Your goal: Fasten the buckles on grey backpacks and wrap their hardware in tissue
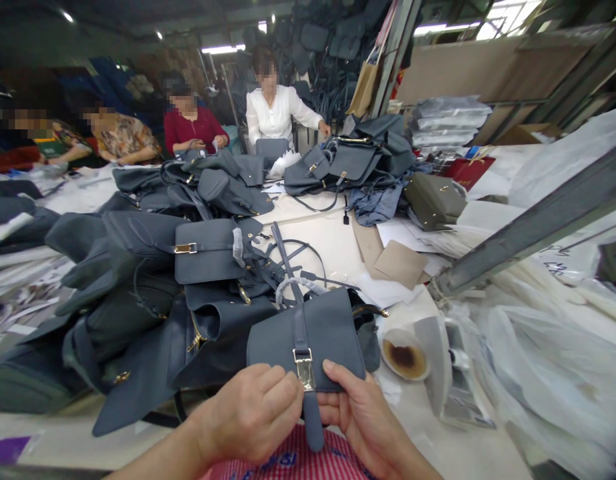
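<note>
A dark blue-grey bag flap [328,327] lies at the table's near edge. A strap [299,328] runs down it through a shiny gold-coloured buckle [305,370], and the strap's rounded end [313,423] hangs below. My right hand [355,413] grips the flap's lower right edge, thumb on top and fingers underneath, behind the strap end. My left hand [261,410] is closed, its fingertips pinched together at the buckle's left side; whatever they hold is hidden. Behind the flap, a wrapped handle [301,285] and the dark bag body partly show.
Several dark bags [138,253] are heaped to the left and farther back. A bowl [404,353] with brown stuff stands at right, beside a tape dispenser [461,373]. A metal post [538,220] slants across the right. Several co-workers sit across the table [333,233].
</note>
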Demonstrator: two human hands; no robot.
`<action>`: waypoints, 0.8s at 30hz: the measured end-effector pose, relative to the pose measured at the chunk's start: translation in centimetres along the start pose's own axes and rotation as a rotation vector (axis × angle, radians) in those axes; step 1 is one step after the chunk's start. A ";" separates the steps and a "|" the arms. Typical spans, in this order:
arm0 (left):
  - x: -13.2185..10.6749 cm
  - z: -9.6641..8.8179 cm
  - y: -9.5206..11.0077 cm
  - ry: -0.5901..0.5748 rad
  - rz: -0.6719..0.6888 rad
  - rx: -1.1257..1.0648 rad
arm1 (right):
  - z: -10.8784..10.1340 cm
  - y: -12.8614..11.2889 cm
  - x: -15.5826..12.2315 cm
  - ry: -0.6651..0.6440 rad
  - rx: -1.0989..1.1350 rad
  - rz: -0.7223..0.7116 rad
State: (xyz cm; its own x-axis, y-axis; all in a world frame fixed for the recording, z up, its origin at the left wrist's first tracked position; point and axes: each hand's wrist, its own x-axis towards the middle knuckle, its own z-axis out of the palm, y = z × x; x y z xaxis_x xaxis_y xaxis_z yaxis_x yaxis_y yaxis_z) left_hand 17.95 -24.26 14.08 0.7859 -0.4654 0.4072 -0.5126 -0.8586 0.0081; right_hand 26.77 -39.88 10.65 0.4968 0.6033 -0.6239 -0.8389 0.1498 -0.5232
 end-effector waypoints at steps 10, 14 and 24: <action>0.9 0.1 -1.7 -0.186 0.111 -0.024 | 0.0 0.5 0.0 0.059 -0.006 -0.012; 0.9 0.8 -2.1 -0.193 -0.009 -0.078 | 0.0 0.4 0.1 0.060 -0.039 -0.008; 0.8 1.7 -1.5 -0.111 -0.256 -0.189 | 0.0 0.4 0.3 0.026 -0.070 -0.003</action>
State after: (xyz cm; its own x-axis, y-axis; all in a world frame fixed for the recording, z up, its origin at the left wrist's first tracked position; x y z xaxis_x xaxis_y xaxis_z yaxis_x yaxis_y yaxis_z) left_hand 19.91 -23.70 12.80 0.9251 -0.2693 0.2678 -0.3405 -0.9003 0.2709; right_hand 26.59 -39.61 10.27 0.5056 0.5821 -0.6368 -0.8204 0.0959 -0.5637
